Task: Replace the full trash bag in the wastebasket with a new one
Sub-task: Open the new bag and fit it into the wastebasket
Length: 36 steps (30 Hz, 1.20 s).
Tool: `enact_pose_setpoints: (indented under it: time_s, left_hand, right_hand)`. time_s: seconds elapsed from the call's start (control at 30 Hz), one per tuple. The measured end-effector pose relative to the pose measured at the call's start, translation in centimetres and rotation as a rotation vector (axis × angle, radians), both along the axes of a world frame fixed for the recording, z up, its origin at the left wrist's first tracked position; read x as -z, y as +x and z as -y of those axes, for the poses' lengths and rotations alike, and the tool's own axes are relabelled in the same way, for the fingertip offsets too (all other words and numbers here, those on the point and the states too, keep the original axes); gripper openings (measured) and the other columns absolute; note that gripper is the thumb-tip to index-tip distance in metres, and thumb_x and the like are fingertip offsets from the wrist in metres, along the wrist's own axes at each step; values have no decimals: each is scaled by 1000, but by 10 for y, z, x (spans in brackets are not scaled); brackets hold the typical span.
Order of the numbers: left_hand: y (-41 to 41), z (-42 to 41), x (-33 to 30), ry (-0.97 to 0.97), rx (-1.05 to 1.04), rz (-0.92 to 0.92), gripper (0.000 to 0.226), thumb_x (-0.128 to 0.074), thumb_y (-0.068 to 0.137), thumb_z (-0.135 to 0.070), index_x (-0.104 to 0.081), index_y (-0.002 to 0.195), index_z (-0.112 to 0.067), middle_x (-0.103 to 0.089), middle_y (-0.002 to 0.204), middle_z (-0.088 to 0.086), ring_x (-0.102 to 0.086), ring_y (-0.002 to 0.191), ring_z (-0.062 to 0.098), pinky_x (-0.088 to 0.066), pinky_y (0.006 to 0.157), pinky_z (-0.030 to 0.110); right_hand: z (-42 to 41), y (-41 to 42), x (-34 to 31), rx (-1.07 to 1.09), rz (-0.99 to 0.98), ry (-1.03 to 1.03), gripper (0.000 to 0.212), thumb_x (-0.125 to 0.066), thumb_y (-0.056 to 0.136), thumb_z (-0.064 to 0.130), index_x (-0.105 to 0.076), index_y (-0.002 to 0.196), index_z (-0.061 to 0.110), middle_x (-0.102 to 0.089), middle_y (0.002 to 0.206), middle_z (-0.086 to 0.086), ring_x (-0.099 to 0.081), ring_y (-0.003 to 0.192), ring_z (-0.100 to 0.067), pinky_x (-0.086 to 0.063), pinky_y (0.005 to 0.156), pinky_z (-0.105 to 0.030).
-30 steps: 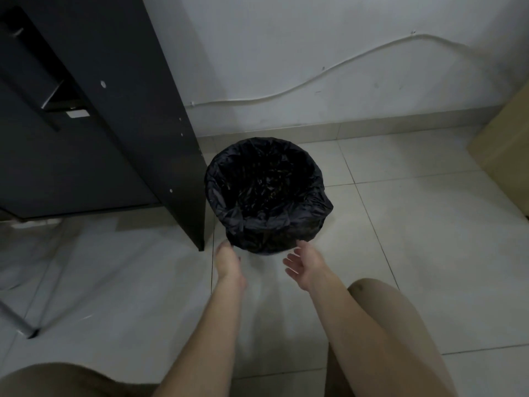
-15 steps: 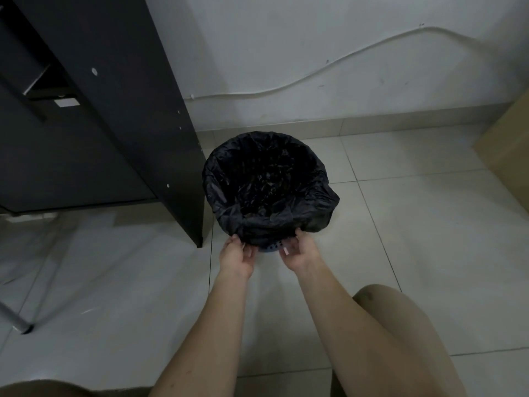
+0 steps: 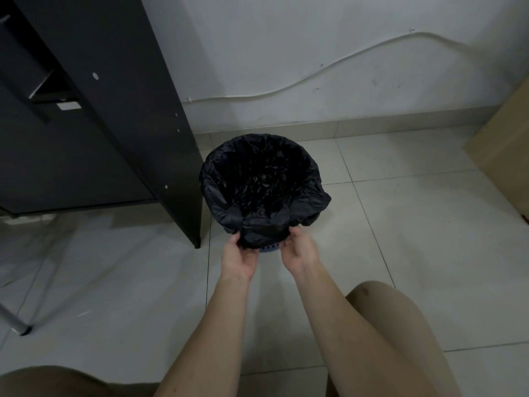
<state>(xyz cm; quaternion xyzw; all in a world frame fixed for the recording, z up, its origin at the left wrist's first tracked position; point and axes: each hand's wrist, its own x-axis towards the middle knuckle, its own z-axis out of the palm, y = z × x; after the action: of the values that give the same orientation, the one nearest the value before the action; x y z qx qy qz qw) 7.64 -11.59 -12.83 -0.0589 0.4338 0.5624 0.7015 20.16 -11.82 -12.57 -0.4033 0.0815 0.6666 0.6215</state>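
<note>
A black trash bag [image 3: 263, 181] lines a round wastebasket on the tiled floor, its edge folded down over the rim. Only a strip of the basket's blue perforated wall [image 3: 267, 248] shows below the bag at the near side. My left hand [image 3: 239, 257] pinches the hanging bag edge at the near left. My right hand [image 3: 299, 252] grips the same edge at the near right. Both hands sit close together at the near rim. The inside of the bag is dark and its contents cannot be made out.
A black desk panel [image 3: 160, 156] stands right beside the basket on the left. A white cable [image 3: 315, 78] runs along the wall behind. A tan cabinet [image 3: 506, 141] is at the far right, a metal leg [image 3: 14, 322] at the lower left. My knees frame the bottom.
Both hands moved forward from open, short of the basket, and closed on the bag's near edge. The bag edge is now bunched slightly upward between them.
</note>
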Motion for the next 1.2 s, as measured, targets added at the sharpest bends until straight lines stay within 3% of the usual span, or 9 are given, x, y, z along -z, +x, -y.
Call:
enact_pose_setpoints:
  time_s: [0.07,0.17,0.33,0.47,0.67,0.9,1.0,1.13,1.2]
  left_hand:
    - [0,0,0,-62,22,-36,31,-47,105,-18,-56,131,-5,-60,132,11,-60,110,24,-47,93,36]
    - [-2,-3,2,-135,88,-86,16,-43,107,-26,-57,114,-22,-55,127,1,-56,96,14,-38,89,33]
    - [0,-24,-4,-182,105,-31,21,-33,109,-19,-53,115,-20,-59,114,4,-54,85,16,-39,72,27]
    - [3,-25,-10,-191,49,-88,18,-39,107,-20,-56,106,-13,-59,110,1,-56,88,15,-39,87,26]
    - [13,-12,-26,-143,-136,-228,33,-33,105,-33,-56,125,-23,-58,108,-4,-51,82,15,-39,70,22]
    - [6,-23,-34,-208,-66,-320,29,-38,103,-6,-55,125,-13,-60,113,13,-54,79,21,-46,70,28]
    - [5,-22,-38,-180,-88,-288,22,-41,104,-19,-57,119,-15,-62,120,9,-59,88,20,-48,80,30]
    - [6,-22,-44,-91,-100,-287,37,-50,99,-47,-61,117,-17,-66,105,2,-63,91,18,-49,61,25]
    - [5,-25,-45,-110,-70,-349,33,-66,94,-41,-62,108,-11,-68,99,7,-67,86,21,-54,52,25]
  right_hand:
    - [0,-2,-2,-3,21,-19,30,-40,105,4,-57,129,13,-64,121,-9,-61,103,-21,-45,100,-34]
    - [-3,3,-2,-39,13,-128,20,-44,106,15,-60,112,23,-66,109,0,-60,93,-14,-44,89,-33]
    - [-19,6,-9,-8,-150,-151,26,-42,106,11,-54,128,4,-59,134,-12,-60,98,-21,-44,96,-31]
    - [-20,3,-22,-45,-36,-239,31,-49,104,12,-55,133,2,-61,132,-10,-62,101,-20,-47,100,-30]
    - [-7,4,-48,-28,110,-295,41,-58,89,41,-66,117,13,-68,105,1,-61,91,-18,-46,70,-35]
    - [-13,7,-55,-118,132,-256,50,-63,89,49,-59,125,14,-68,118,-5,-65,93,-19,-43,105,-38]
    - [-14,5,-54,-142,181,-257,47,-70,88,42,-61,125,14,-67,120,-4,-64,86,-17,-45,96,-37]
    - [-18,1,-52,-174,202,-265,35,-74,89,23,-65,121,11,-70,113,-5,-66,82,-17,-54,82,-33]
    - [-18,1,-52,-186,190,-272,30,-73,90,17,-64,117,10,-69,97,-5,-66,79,-17,-54,71,-31]
